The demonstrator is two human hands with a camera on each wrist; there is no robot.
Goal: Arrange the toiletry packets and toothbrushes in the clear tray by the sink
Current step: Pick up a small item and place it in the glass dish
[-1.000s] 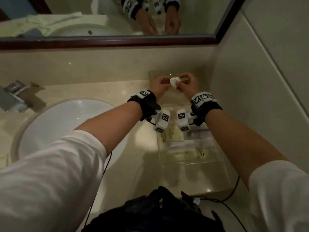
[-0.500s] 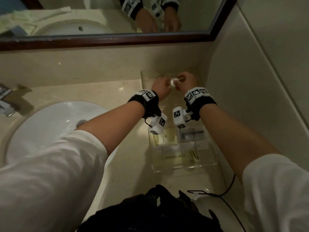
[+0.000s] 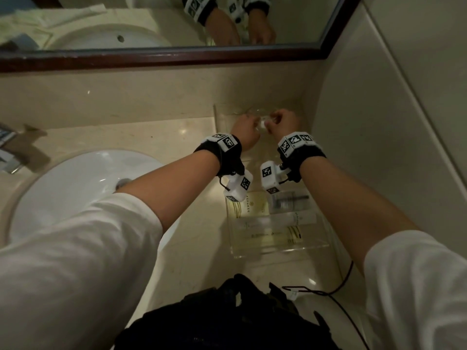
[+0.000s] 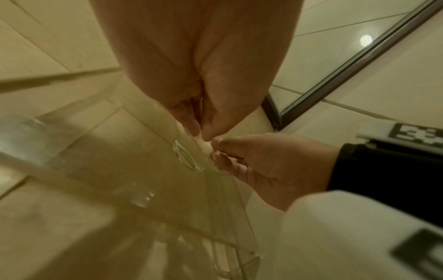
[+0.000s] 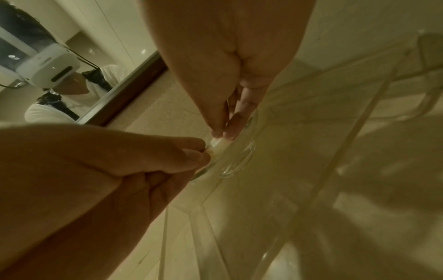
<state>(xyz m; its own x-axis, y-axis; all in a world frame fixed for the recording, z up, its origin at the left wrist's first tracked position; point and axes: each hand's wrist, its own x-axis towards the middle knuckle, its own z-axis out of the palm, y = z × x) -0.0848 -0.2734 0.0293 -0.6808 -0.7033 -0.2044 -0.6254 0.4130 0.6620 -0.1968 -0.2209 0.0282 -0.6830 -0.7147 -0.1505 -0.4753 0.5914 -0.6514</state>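
both hands meet at the table's far right corner, over the back of the clear tray (image 3: 316,242). left hand (image 3: 246,131) and right hand (image 3: 284,122) each pinch a small white item (image 3: 264,121) between fingertips; what it is, i can't tell. packets (image 3: 252,207) lie in the tray's near end. risk: such a light grip could let it slip, bouncing off the tray wall.
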